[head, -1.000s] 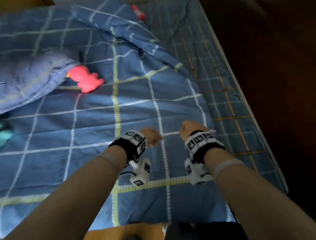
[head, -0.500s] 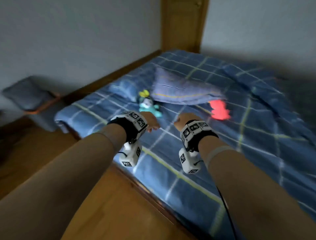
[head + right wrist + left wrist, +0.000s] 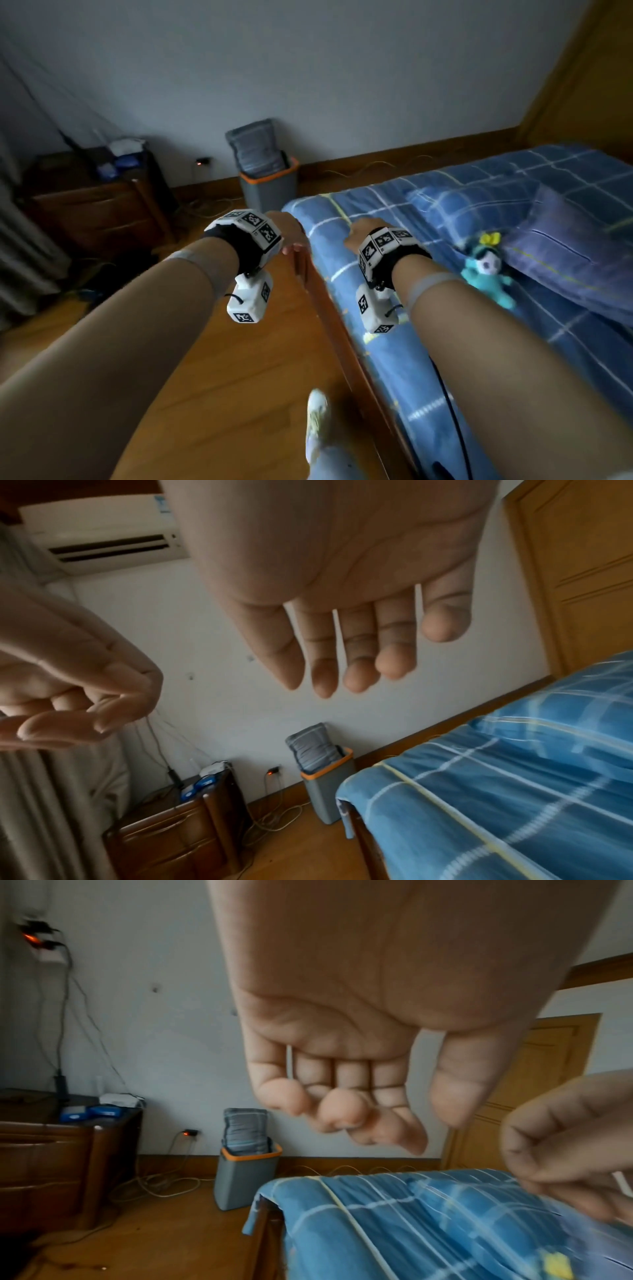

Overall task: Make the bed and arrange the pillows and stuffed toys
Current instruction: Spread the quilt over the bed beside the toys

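Observation:
A blue plaid quilt (image 3: 445, 212) covers the bed on the right. On it lies a teal stuffed toy (image 3: 486, 270) with a yellow bow, right beside a purple-blue pillow (image 3: 565, 253). My left hand (image 3: 289, 236) hovers over the bed's wooden side rail (image 3: 329, 308), and my right hand (image 3: 354, 233) hovers above the quilt near the bed's corner. Neither touches anything. In the left wrist view the left hand (image 3: 359, 1118) has loosely curled fingers and an empty palm. In the right wrist view the right hand (image 3: 342, 669) shows nearly straight fingers and holds nothing.
A grey bin with an orange rim (image 3: 269, 185) stands against the wall by the bed's corner. A dark wooden nightstand (image 3: 96, 209) is at the left, with cables (image 3: 205, 205) on the wooden floor between. My foot (image 3: 317, 421) is beside the bed rail.
The head view has swung left, from the middle of the bed to its corner and the floor. The red toy has left the view. Both hands stay raised and empty.

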Motion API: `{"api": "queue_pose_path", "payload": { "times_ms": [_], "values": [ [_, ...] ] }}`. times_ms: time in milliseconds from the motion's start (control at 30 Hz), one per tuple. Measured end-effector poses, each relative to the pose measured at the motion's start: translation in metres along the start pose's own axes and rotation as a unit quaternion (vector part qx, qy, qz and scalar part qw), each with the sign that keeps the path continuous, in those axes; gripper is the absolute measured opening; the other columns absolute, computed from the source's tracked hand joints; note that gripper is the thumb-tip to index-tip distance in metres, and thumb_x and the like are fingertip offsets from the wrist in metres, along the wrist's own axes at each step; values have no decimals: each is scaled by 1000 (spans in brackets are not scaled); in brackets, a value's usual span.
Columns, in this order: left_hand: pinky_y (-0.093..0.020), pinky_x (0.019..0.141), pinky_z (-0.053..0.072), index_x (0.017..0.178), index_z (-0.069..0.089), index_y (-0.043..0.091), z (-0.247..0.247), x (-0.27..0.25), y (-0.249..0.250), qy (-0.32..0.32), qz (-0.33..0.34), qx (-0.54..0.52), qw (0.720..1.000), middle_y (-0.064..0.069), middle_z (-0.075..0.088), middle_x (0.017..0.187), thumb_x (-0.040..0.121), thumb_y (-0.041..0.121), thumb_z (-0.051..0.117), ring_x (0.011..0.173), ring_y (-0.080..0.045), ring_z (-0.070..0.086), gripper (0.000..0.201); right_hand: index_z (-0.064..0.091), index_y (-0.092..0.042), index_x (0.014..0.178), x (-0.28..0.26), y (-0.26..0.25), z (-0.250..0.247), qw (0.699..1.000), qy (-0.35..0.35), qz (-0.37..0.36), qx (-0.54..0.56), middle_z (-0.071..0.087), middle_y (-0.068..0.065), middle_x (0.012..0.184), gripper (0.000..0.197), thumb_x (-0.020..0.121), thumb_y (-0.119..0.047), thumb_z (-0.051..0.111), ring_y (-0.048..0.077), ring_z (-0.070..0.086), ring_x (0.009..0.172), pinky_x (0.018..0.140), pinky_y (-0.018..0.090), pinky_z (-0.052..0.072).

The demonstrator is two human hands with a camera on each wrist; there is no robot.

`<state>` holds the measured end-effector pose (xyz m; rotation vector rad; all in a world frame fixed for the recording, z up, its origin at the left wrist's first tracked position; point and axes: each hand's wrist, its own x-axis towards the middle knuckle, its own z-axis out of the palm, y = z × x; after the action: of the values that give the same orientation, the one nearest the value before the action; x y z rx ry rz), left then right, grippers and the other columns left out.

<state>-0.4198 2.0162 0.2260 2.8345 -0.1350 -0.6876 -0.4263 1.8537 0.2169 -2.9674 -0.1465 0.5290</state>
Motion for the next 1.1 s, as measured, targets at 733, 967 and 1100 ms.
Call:
{"api": "queue_pose_path", "payload": {
  "times_ms": [733,967,1100],
  "values": [
    [-18,53,35,75,60,10,-292,406,-328,17,-147,-60,987,3,54,64,97,32,42,55,-8,47,36,49,-13,62,585,-295,-143,992,13,-125,10,58,3,73,29,82,-35,51,23,53,69,69,32,51],
    [-21,46,32,59,51,11,-400,561,-375,36,-117,-170,978,-1,51,45,93,23,52,40,-12,45,36,46,-25,77,741,-305,-208,997,2,-66,-46,52,0,89,17,78,-41,52,24,49,82,83,38,48],
    [-18,43,36,58,49,12,-433,663,-342,2,-37,-121,992,-2,49,52,95,25,49,46,-12,44,39,43,-24,75,794,-251,-237,1000,14,-2,17,38,-3,71,18,90,-27,51,20,40,85,76,31,39]
  ]
}}
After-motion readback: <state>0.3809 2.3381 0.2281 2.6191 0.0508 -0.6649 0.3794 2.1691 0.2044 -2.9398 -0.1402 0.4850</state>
